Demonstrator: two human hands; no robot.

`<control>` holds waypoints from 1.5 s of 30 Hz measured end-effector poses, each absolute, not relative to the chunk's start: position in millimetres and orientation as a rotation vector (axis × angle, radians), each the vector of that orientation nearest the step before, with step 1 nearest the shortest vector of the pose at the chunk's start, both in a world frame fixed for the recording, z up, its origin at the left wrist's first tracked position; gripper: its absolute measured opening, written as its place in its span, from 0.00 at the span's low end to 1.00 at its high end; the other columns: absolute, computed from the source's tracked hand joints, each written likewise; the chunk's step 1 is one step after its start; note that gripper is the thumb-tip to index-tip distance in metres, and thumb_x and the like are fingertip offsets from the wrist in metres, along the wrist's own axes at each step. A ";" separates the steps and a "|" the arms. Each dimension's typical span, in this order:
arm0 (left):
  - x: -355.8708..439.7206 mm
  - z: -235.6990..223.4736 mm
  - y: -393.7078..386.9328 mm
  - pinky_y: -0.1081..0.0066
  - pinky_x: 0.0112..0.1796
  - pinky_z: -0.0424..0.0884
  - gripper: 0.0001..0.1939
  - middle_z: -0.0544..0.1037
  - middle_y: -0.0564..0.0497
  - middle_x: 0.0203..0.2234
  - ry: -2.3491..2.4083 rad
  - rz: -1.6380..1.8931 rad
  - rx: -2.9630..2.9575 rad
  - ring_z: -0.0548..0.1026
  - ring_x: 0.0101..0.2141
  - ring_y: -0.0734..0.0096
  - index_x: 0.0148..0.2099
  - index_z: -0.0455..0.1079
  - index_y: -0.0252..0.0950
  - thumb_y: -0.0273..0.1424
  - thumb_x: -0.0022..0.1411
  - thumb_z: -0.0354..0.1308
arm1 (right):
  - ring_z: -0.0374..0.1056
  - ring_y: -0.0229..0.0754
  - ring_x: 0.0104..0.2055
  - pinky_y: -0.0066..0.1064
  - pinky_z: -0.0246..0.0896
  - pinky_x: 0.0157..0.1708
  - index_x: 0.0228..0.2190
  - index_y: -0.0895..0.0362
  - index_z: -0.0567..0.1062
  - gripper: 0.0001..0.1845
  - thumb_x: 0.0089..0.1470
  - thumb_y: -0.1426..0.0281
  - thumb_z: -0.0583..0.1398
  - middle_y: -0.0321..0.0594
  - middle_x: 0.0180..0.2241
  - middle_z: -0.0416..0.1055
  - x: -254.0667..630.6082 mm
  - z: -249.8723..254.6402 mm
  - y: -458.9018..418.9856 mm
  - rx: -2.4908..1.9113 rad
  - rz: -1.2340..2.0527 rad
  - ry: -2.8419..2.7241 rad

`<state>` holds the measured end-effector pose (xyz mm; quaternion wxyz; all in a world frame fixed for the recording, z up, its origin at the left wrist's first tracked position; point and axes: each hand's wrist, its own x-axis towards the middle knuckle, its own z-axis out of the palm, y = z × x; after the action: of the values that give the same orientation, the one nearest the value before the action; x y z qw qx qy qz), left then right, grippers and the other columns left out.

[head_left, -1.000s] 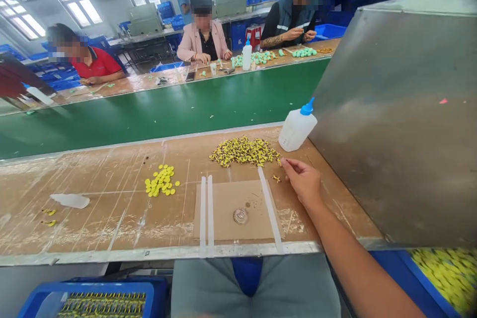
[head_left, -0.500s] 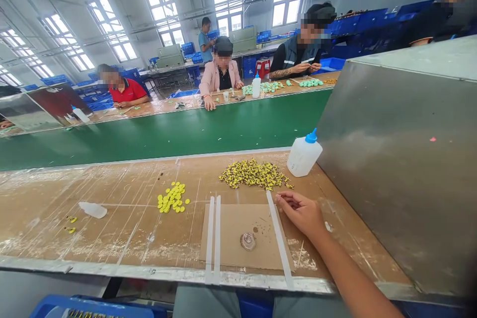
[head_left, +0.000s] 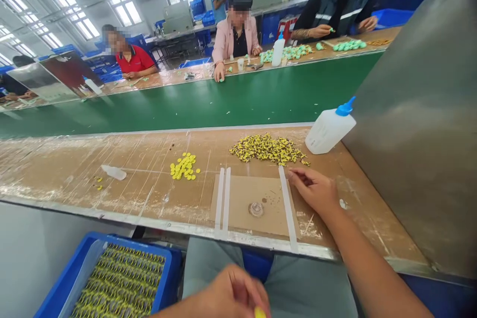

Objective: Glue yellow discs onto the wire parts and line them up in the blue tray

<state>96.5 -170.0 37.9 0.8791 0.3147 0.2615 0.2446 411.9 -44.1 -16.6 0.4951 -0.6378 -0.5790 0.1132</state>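
Observation:
My left hand [head_left: 238, 293] is low in the view over my lap, its fingers closed in a pinch. A small yellow piece [head_left: 260, 313] shows at the fingertips, cut off by the bottom edge. My right hand [head_left: 315, 191] rests on the table just right of a taped cardboard sheet [head_left: 242, 228], fingers curled and thumb against the forefinger. Whatever those fingers hold, if anything, is hidden. A small round clear dish [head_left: 256, 209] stands on the cardboard. Beyond my right hand lies a heap of small yellow-and-dark pieces [head_left: 266, 149]; flat yellow discs [head_left: 184, 166] are piled to the left.
A white bottle with a blue nozzle [head_left: 330, 129] stands by a metal housing [head_left: 417, 124] on the right. A small white bottle [head_left: 114, 172] lies left. A blue crate [head_left: 173, 263] of yellow-and-dark pieces is below the table edge. Across a green belt [head_left: 179, 104], several people work.
My left hand has come into view at the bottom with a yellow piece. The view has tipped downward, showing more of the blue crate. My right hand stays by the cardboard.

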 end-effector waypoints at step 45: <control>100.4 23.9 -113.5 0.84 0.32 0.78 0.17 0.83 0.52 0.33 0.750 1.082 0.249 0.82 0.30 0.78 0.37 0.80 0.36 0.31 0.44 0.80 | 0.73 0.40 0.30 0.31 0.72 0.30 0.41 0.54 0.83 0.13 0.59 0.58 0.67 0.41 0.35 0.80 385.4 6.8 -65.7 -1.352 0.558 -1.518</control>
<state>100.4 -113.5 23.9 0.7837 0.1153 0.3477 0.5016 385.4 -65.7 6.8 0.4942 -0.5577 -0.6259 0.2302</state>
